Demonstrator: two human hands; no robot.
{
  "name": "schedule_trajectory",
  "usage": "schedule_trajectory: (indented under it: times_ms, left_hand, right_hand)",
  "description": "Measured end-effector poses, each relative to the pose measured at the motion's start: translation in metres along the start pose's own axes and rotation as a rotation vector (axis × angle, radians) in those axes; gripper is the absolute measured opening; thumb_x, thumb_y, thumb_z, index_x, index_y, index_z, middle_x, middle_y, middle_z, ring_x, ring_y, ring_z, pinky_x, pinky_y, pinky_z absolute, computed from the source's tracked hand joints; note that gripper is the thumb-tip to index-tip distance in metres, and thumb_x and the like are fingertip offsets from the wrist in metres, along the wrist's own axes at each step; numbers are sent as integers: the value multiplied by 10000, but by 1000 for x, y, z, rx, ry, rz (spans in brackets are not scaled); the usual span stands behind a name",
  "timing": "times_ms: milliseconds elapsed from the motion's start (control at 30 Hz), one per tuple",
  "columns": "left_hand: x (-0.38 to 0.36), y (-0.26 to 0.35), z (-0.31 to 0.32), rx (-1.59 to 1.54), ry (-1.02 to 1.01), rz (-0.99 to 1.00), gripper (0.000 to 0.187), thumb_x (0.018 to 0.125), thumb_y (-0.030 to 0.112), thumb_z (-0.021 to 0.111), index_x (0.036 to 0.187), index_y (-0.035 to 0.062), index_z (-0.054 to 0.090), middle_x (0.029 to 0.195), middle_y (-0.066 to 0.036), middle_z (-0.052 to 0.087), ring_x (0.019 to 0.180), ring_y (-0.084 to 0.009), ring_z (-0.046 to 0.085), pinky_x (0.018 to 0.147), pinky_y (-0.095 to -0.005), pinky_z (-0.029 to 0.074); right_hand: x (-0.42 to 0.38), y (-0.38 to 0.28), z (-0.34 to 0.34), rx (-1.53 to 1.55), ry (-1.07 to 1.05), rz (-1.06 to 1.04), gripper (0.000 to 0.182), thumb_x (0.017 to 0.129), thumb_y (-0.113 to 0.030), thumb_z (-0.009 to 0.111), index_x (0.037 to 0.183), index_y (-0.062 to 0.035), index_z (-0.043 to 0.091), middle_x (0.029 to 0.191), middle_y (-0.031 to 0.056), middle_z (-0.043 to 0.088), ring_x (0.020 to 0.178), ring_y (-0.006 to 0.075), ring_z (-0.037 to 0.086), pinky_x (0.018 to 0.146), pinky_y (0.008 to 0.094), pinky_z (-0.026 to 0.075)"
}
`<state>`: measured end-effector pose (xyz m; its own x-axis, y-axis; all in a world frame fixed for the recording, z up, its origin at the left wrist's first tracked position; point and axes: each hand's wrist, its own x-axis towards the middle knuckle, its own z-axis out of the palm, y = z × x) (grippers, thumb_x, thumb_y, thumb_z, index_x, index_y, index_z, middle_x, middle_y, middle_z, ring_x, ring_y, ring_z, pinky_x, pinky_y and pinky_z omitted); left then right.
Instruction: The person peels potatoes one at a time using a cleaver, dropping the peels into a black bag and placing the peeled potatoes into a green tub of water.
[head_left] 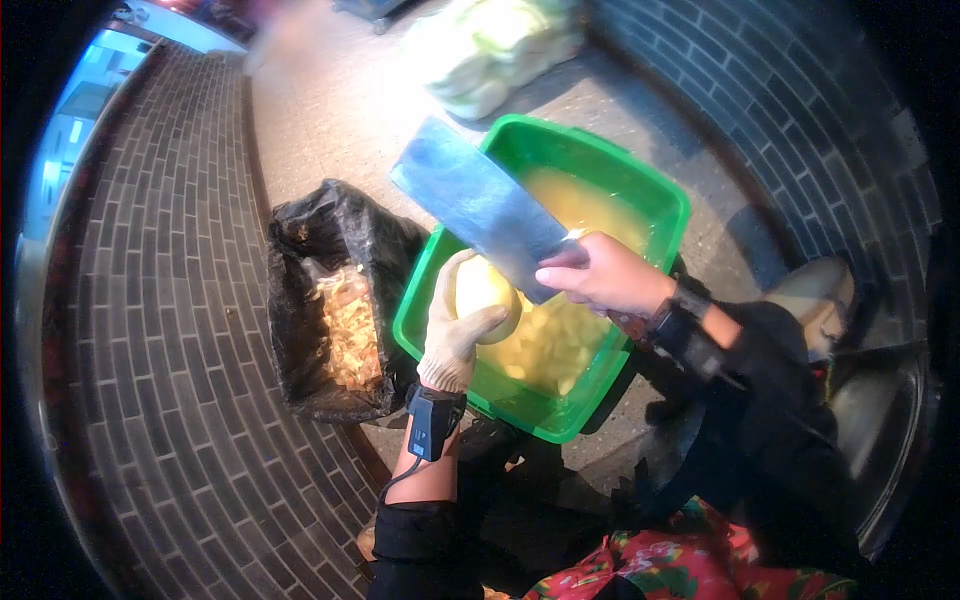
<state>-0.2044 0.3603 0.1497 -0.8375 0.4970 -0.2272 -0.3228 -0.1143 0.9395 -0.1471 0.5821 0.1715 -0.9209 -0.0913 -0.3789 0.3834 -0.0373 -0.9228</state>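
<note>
In a white knit glove, my left hand (447, 325) is closed around a pale yellow peeled potato (484, 298). My bare right hand (606, 275) grips a cleaver (480, 205) near the lower end of its broad grey blade, which slants up to the left. The blade's lower part overlaps the potato's upper right side in this view. Both hands are over a green tub (415, 295). Cloudy yellowish water fills part of it, with several cut potato pieces (545, 350) lying in the near half. The cleaver's handle is mostly hidden by my fingers.
Left of the tub stands a container lined with a black plastic bag (300, 240), holding peelings (352, 335). A bright plastic bag of pale green vegetables (490, 60) lies beyond the tub. Dark brick-patterned walls (170, 260) rise on both sides of the speckled floor (320, 110).
</note>
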Motion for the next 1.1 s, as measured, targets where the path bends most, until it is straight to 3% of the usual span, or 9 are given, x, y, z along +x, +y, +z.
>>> schedule_trajectory:
  times_ms: [33, 100, 233, 400, 933, 1100]
  left_hand:
    - [0, 1, -1, 0, 0, 0, 698, 681, 21, 736, 1333, 67, 491, 1219, -57, 558, 1130, -188, 542, 988, -324, 448]
    - [1, 2, -4, -120, -32, -50, 614, 766, 83, 715, 1335, 47, 487, 1223, -69, 567, 1131, -184, 552, 983, -320, 456]
    - [1, 1, -4, -143, -15, -10, 497, 868, 137, 653, 1325, 22, 494, 1231, -79, 578, 1128, -178, 561, 981, -319, 462]
    - [3, 1, -7, 95, 89, 52, 355, 962, 171, 534, 1274, 2, 548, 1197, -79, 605, 1106, -155, 561, 955, -290, 456]
    - [-4, 17, -11, 204, 25, 82, 371, 942, 158, 584, 1270, -12, 547, 1137, -81, 625, 1033, -155, 594, 920, -290, 477]
    - [-6, 15, -15, 52, 55, -11, 355, 921, 118, 606, 1251, -7, 562, 1101, -81, 628, 989, -150, 607, 877, -288, 504]
  right_hand:
    - [-3, -6, -3, 0, 0, 0, 295, 900, -256, 654, 1040, 4, 654, 691, 20, 617, 550, 85, 539, 499, 261, 443]
    - [-7, -13, -8, 280, -172, 174, 239, 943, -214, 606, 1099, -37, 572, 637, -39, 476, 488, 39, 418, 432, 204, 355]
    - [-6, -13, -11, 363, -176, 291, 172, 966, -228, 606, 1001, -84, 518, 595, -64, 430, 433, 29, 375, 414, 200, 336]
    - [-6, -14, -11, 371, -237, 359, 166, 977, -229, 588, 1017, -80, 527, 593, -66, 424, 430, 25, 366, 413, 200, 336]
    - [2, 4, -12, 617, -465, 542, 152, 1004, -245, 548, 1026, -95, 531, 589, -71, 404, 424, 27, 355, 426, 212, 351]
    - [4, 5, -9, 706, -527, 575, 149, 1003, -255, 553, 1006, -108, 526, 577, -76, 402, 421, 26, 354, 423, 209, 346]
